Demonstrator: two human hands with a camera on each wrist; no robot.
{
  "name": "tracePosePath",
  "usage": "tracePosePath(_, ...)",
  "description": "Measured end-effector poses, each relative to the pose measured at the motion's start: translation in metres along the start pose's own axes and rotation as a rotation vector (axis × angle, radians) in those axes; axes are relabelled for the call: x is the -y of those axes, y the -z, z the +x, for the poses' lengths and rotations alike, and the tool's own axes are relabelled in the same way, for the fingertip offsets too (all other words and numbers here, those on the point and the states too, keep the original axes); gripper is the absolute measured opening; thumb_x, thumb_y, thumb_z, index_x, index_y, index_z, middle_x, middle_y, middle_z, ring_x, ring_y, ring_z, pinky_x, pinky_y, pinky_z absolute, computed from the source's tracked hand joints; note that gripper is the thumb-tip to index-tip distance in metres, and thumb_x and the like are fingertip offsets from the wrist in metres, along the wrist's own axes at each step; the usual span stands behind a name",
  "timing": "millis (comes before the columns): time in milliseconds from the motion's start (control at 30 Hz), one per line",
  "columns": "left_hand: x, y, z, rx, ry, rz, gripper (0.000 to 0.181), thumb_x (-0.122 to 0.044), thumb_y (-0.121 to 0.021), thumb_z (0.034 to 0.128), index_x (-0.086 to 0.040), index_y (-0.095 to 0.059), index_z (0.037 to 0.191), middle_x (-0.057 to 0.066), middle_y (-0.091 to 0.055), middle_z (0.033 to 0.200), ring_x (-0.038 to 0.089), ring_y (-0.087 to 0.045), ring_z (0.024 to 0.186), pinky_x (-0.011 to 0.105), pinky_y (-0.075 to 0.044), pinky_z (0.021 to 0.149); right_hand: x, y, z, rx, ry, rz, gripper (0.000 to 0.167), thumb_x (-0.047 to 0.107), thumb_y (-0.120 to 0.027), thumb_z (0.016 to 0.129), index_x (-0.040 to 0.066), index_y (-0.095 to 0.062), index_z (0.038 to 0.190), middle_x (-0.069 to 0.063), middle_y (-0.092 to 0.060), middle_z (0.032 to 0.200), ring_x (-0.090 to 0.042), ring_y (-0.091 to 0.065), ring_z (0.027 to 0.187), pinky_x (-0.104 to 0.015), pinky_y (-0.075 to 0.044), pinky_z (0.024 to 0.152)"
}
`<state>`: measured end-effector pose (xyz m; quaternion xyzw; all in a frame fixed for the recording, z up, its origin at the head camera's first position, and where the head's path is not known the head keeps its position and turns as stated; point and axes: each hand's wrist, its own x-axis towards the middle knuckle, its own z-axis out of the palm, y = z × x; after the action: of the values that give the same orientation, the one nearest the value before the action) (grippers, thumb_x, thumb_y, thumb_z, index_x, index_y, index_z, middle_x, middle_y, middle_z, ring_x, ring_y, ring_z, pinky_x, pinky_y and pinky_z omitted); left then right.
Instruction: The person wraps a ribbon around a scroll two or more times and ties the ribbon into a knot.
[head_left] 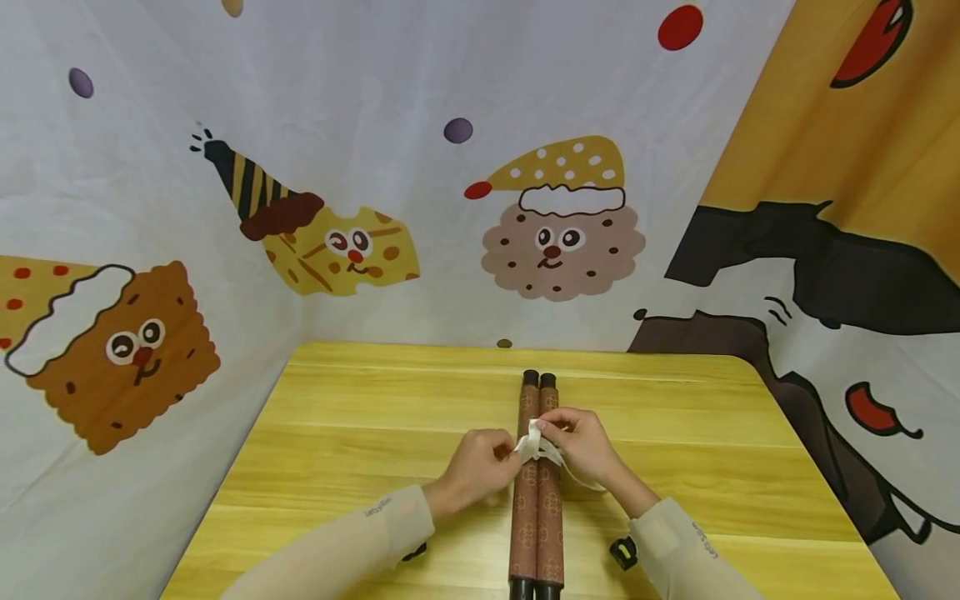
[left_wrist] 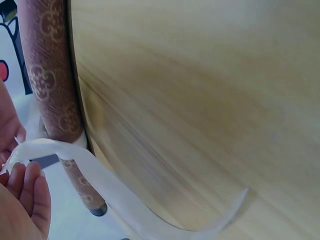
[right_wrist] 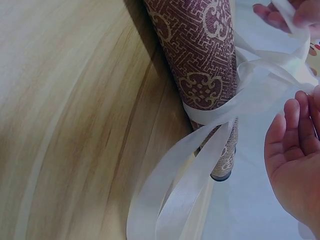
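Note:
Two rolled scrolls lie side by side on the table, a left scroll (head_left: pixel 525 525) and a right scroll (head_left: pixel 551 525), brown-red with gold patterns and black end knobs. A white ribbon (head_left: pixel 533 443) wraps around them near their middle, with loops standing up on top. My left hand (head_left: pixel 483 462) pinches part of the ribbon from the left side. From the right, my right hand (head_left: pixel 581 437) pinches another part between thumb and finger. One loose end of the ribbon (left_wrist: pixel 135 210) hangs down in the left wrist view; in the right wrist view, two ribbon strips trail over the table.
The scrolls rest on a light wooden table (head_left: pixel 337 417), running from near its far edge toward me. A white cloth (head_left: pixel 375 83) with cartoon prints hangs behind and at the sides. Small black wrist devices (head_left: pixel 623 552) sit by my sleeves.

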<state>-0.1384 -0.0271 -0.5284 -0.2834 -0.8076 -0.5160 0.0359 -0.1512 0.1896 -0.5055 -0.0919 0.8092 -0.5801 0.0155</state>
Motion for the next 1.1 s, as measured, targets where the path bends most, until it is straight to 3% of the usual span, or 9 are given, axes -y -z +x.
tracePosePath(133, -0.005, -0.003, -0.003, -0.004, -0.110, 0.012, 0.015, 0.004, -0.069, 0.0848, -0.009, -0.072, 0.078, -0.005, -0.064, 0.067, -0.006, -0.048, 0.050, 0.015, -0.045, 0.042, -0.006, 0.003, 0.002, 0.010, 0.030, -0.002, 0.014, 0.013, -0.073, 0.099, 0.000, -0.079, 0.102, -0.019, -0.073, 0.090, -0.034, -0.067, 0.079, -0.034, -0.058, 0.066)
tracePosePath(300, -0.011, -0.012, -0.007, -0.038, -0.215, 0.029, 0.013, 0.009, -0.066, 0.0768, -0.001, -0.074, 0.079, 0.001, -0.065, 0.069, -0.004, -0.049, 0.060, 0.011, -0.046, 0.051, -0.008, 0.004, 0.003, 0.012, 0.048, -0.025, 0.014, 0.013, -0.073, 0.100, 0.000, -0.079, 0.101, -0.016, -0.073, 0.089, -0.032, -0.069, 0.079, -0.032, -0.058, 0.067)
tracePosePath(633, -0.023, -0.030, -0.013, -0.009, -0.287, 0.005, 0.013, 0.009, -0.067, 0.0759, -0.004, -0.072, 0.076, 0.000, -0.064, 0.072, 0.003, -0.053, 0.066, 0.009, -0.045, 0.061, -0.004, 0.003, 0.003, 0.029, 0.013, -0.045, 0.014, 0.004, -0.067, 0.102, -0.005, -0.077, 0.103, -0.031, -0.070, 0.093, -0.045, -0.067, 0.078, -0.036, -0.056, 0.064)
tracePosePath(800, -0.029, -0.038, -0.014, -0.003, -0.327, 0.023, 0.012, 0.006, -0.069, 0.0781, -0.005, -0.073, 0.077, 0.000, -0.066, 0.075, 0.001, -0.054, 0.071, 0.008, -0.046, 0.066, -0.003, 0.004, 0.003, 0.031, 0.037, -0.065, 0.013, 0.005, -0.067, 0.102, -0.003, -0.077, 0.104, -0.027, -0.071, 0.093, -0.043, -0.067, 0.078, -0.034, -0.056, 0.064)
tracePosePath(900, -0.032, -0.043, -0.015, 0.030, -0.338, 0.029, 0.013, 0.006, -0.070, 0.0810, -0.006, -0.075, 0.080, 0.000, -0.069, 0.077, -0.001, -0.057, 0.074, 0.008, -0.047, 0.069, -0.004, 0.005, 0.003, 0.034, 0.053, -0.067, 0.013, 0.011, -0.070, 0.102, 0.001, -0.078, 0.104, -0.022, -0.072, 0.092, -0.036, -0.068, 0.077, -0.031, -0.056, 0.064)
tracePosePath(1100, -0.038, -0.052, -0.016, 0.174, -0.374, 0.076, 0.014, 0.003, -0.069, 0.0911, -0.005, -0.080, 0.093, 0.000, -0.077, 0.089, -0.004, -0.065, 0.085, 0.008, -0.050, 0.081, -0.007, 0.007, 0.003, 0.039, 0.073, -0.060, 0.015, 0.018, -0.072, 0.101, 0.005, -0.079, 0.102, -0.015, -0.074, 0.090, -0.030, -0.070, 0.076, -0.036, -0.058, 0.065)
